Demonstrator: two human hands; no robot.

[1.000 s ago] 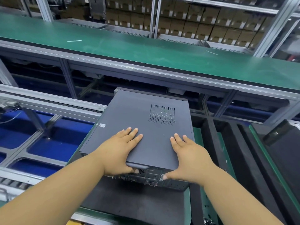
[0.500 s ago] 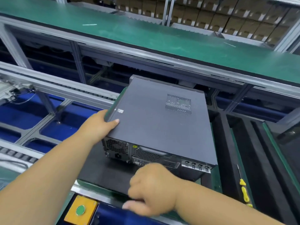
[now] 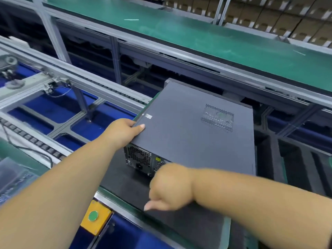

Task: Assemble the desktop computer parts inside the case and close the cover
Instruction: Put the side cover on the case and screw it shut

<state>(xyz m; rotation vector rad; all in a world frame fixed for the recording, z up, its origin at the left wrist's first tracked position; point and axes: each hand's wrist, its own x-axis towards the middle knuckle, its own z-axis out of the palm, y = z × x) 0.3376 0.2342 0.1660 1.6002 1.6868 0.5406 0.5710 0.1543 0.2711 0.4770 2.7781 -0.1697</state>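
Observation:
A dark grey desktop case (image 3: 188, 137) lies flat on a black foam mat (image 3: 122, 182), its cover on and a perforated vent patch toward the far right. Its rear panel (image 3: 139, 159), with a fan grille and power socket, faces me. My left hand (image 3: 124, 133) grips the case's left edge near the rear corner, thumb on top of the cover. My right hand (image 3: 170, 187) hovers just in front of the rear panel over the mat, fingers curled into a fist and thumb pointing down-left. Nothing shows in it, and it hides part of the panel.
A yellow box with a green button (image 3: 93, 215) sits at the bench's front edge. Aluminium roller rails (image 3: 100, 81) over blue floor run to the left. A green conveyor belt (image 3: 197, 36) spans the back. Black foam dividers (image 3: 296, 159) stand to the right.
Both hands left the cover's near edge. My left hand moved to grip the case's left side; my right hand drew back into a fist in front of the rear panel. The cover now sits closed.

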